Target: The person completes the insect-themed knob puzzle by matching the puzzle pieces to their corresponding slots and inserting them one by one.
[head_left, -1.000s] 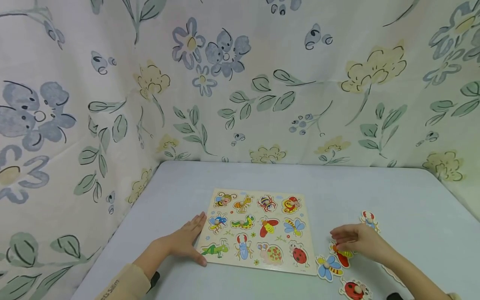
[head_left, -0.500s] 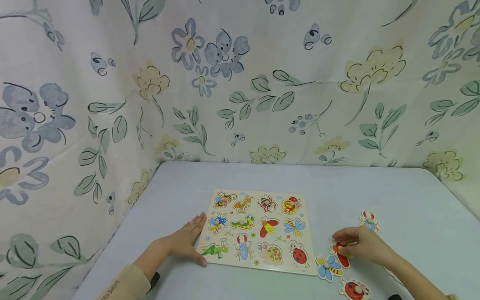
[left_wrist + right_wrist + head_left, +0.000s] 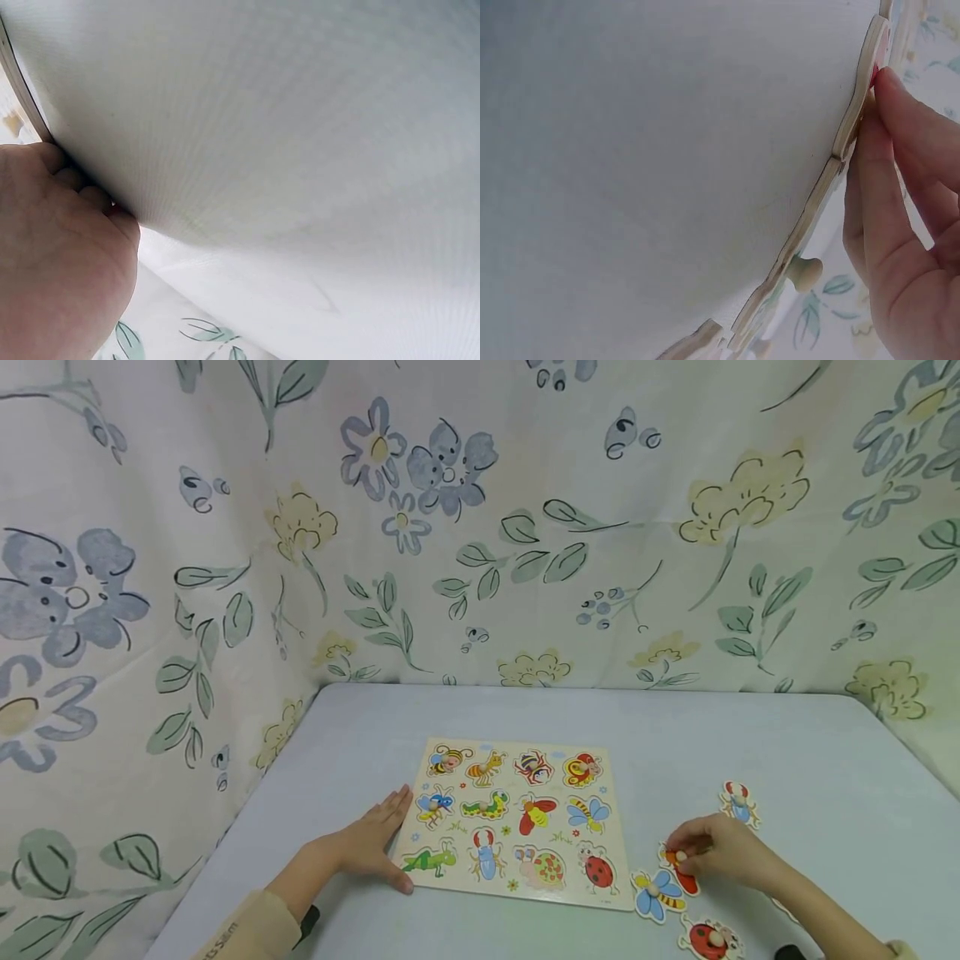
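My left hand [image 3: 371, 843] lies with extended fingers along the left edge of a wooden peg puzzle board [image 3: 570, 898]; in the left wrist view the hand [image 3: 67, 240] meets the board's edge. To the right of the board, my right hand [image 3: 723, 852] pinches the knob of a red-winged insect puzzle piece [image 3: 687, 883] between thumb and fingers. That piece lies flat and is partly covered by the hand. In the right wrist view the fingertips sit at the piece's top face, and its wooden edge [image 3: 849, 124] is close to the table.
Beside the gripped piece lie a dragonfly piece [image 3: 657, 896], a ladybug piece [image 3: 711, 940] and a stag beetle piece [image 3: 740, 806]. A further piece [image 3: 784, 908] is mostly hidden under the right forearm. Several knobbed pieces sit in the board's upper rows. A floral curtain [image 3: 480, 610] hangs behind the table.
My right hand has lowered slightly, and its thumb and fingers have come together on the red-winged piece's knob. The left hand and the board have stayed in place.
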`<control>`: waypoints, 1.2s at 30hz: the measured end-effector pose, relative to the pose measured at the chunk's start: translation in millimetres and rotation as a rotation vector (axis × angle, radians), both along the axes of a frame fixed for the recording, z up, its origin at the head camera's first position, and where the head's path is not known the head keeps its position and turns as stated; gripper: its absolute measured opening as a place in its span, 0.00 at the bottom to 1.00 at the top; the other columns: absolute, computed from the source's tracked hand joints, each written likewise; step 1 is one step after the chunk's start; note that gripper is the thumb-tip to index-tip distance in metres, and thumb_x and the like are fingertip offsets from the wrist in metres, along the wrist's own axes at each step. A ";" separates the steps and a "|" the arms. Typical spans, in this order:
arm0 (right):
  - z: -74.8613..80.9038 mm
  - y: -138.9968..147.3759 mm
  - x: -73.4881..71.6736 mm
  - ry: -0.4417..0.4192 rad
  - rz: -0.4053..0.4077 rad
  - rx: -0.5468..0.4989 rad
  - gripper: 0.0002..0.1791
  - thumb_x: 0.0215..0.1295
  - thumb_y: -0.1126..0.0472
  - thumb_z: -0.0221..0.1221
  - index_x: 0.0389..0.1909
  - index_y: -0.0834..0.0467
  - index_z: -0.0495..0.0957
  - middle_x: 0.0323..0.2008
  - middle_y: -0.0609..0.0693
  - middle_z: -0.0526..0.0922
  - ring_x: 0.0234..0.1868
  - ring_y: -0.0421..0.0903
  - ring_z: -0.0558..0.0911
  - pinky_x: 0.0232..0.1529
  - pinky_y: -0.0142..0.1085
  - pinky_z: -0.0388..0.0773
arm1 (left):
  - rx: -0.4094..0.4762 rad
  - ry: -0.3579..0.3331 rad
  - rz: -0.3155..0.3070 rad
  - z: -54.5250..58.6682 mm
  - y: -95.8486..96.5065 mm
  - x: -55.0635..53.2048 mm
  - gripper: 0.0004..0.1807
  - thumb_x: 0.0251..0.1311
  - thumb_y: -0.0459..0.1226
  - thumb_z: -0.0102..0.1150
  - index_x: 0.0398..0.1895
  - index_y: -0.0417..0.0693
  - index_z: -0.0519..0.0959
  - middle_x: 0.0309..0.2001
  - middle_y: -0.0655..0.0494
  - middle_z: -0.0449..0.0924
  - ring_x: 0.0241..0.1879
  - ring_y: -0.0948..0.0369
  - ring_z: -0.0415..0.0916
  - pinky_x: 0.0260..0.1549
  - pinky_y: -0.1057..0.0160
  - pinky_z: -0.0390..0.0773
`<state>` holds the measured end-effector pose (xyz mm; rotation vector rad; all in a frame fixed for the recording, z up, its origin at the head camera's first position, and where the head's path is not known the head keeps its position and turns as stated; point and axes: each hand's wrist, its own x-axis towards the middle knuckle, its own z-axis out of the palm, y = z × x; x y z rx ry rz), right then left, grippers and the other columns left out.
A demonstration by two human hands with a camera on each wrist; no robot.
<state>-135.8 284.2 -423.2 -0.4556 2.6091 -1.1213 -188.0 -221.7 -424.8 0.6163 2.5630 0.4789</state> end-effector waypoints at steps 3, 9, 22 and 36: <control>-0.5 0.6 -0.1 0.012 -0.001 0.013 0.09 0.51 0.64 0.71 0.34 0.61 0.85 0.31 0.46 0.84 0.27 0.32 0.75 0.27 0.30 0.76 | 0.000 -0.003 0.004 0.4 -0.3 0.3 0.74 0.37 0.61 0.75 0.75 0.31 0.39 0.77 0.38 0.34 0.75 0.43 0.34 0.71 0.43 0.44; 0.7 1.4 -0.8 0.033 0.012 0.011 0.07 0.52 0.64 0.71 0.33 0.61 0.85 0.29 0.43 0.83 0.26 0.32 0.73 0.25 0.30 0.74 | -0.001 0.003 0.009 1.7 -0.8 1.1 0.74 0.37 0.61 0.75 0.75 0.31 0.39 0.77 0.38 0.34 0.75 0.43 0.34 0.71 0.44 0.43; 0.5 -0.9 1.7 0.028 -0.017 -0.002 0.07 0.51 0.64 0.71 0.31 0.61 0.85 0.28 0.45 0.83 0.25 0.33 0.74 0.24 0.30 0.74 | 0.010 -0.003 0.011 2.3 -0.3 1.6 0.74 0.37 0.60 0.75 0.75 0.31 0.39 0.77 0.38 0.34 0.75 0.43 0.34 0.71 0.44 0.43; 8.5 -4.4 2.7 0.050 -0.042 -0.008 0.06 0.53 0.67 0.69 0.33 0.63 0.85 0.27 0.46 0.83 0.25 0.33 0.75 0.24 0.30 0.76 | 0.003 0.004 0.011 2.4 0.5 2.6 0.73 0.37 0.60 0.75 0.75 0.31 0.40 0.76 0.37 0.35 0.75 0.43 0.35 0.71 0.44 0.44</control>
